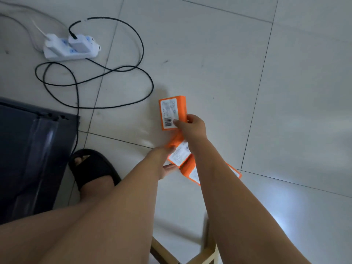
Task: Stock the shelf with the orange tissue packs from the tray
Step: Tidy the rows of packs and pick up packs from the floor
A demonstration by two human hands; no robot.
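My right hand [192, 126] pinches an orange tissue pack [172, 113] by its lower edge; the white label with its barcode faces me. Lower down, my left hand [162, 161] holds a second orange tissue pack [180, 154], label up, fingers curled under it. More orange packs [190, 171] lie on the white floor tiles just below, partly hidden behind my right forearm. No shelf or tray can be made out as such.
A white power strip [70, 47] with plugs sits at the upper left, and its black cable [114, 77] loops across the floor. A dark flat panel [28, 149] lies at left beside my foot in a black slipper [91, 166]. A wooden frame [200, 252] shows at the bottom.
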